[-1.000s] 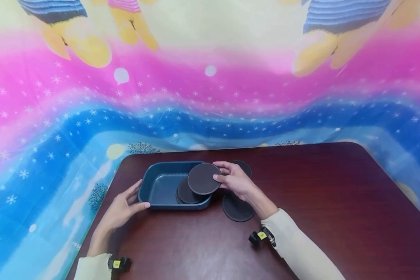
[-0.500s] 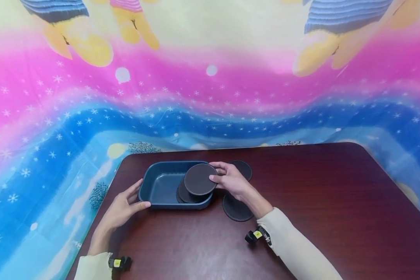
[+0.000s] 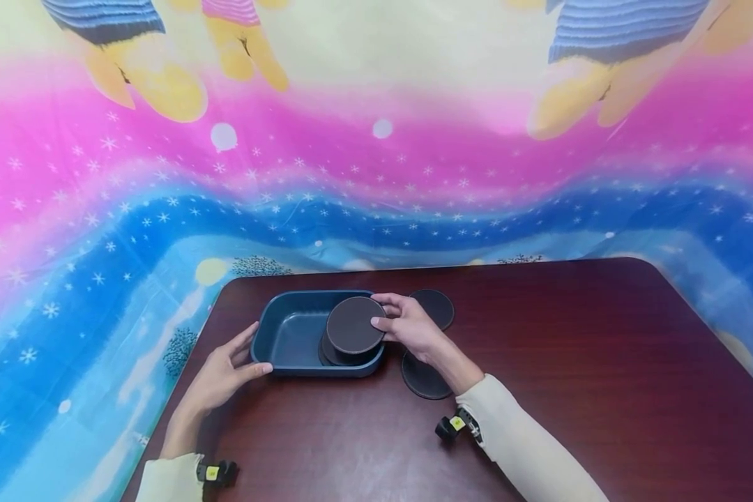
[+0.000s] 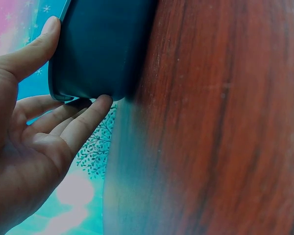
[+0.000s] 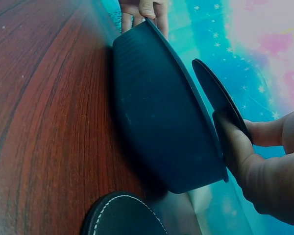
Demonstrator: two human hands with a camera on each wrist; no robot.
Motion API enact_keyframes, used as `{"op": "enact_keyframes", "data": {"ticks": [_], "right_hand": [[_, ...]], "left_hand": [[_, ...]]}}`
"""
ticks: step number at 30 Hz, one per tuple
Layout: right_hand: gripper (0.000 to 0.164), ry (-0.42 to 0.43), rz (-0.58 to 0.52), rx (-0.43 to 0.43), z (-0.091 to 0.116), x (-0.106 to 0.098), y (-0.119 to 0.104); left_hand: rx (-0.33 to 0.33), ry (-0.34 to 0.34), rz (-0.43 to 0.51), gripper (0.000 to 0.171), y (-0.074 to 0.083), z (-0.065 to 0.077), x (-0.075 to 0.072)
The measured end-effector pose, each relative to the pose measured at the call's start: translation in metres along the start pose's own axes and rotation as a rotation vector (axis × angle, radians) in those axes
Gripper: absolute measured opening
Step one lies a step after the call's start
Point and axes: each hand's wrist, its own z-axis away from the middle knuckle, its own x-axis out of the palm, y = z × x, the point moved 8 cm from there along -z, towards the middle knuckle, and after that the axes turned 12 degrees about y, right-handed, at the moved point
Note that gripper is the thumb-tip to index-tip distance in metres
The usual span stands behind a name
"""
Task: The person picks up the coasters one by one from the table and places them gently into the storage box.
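Observation:
A dark blue rectangular container stands on the table. My left hand holds its left end, the thumb at the near rim and the fingertips against the end wall, as the left wrist view shows. Between thumb and fingers my right hand pinches a round dark brown coaster by its right edge. This coaster is tilted above the container's right half. Beneath it, partly hidden, other round coasters lie inside the container. In the right wrist view the held coaster is over the rim, with fingers under it.
Two more coasters lie on the brown table right of the container: one farther back coaster and one nearer coaster, both partly behind the right hand. White stitching edges a coaster in the right wrist view. A patterned cloth hangs behind.
My right hand has carried the coaster slightly left and down, so it covers more of the coasters inside the container. The left hand stays at the container's end.

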Motion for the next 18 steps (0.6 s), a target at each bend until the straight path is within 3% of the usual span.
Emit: {"op": "enact_keyframes", "data": {"ticks": [18], "right_hand": [[0.056, 0.028, 0.130, -0.091, -0.005, 0.010, -0.002]], "left_hand": [[0.009, -0.002, 0.004, 0.092, 0.002, 0.001, 0.001]]}}
